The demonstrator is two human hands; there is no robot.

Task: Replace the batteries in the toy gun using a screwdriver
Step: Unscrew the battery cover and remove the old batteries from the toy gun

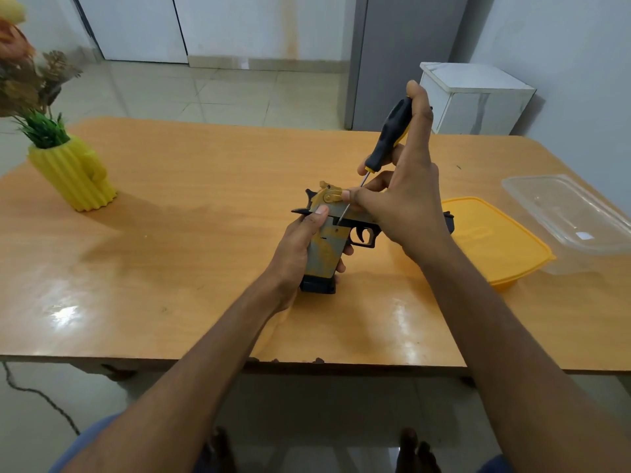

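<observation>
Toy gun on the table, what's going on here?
A person is working on a yellow-and-grey plastic toy gun above an orange wooden table. The left hand grips its handle, holding it upright. The right hand holds a black-and-yellow-handled screwdriver, with the tip set against the gun's side just above the grip. No batteries are in view. A yellow plastic lid and a clear plastic container lie to the right.
</observation>
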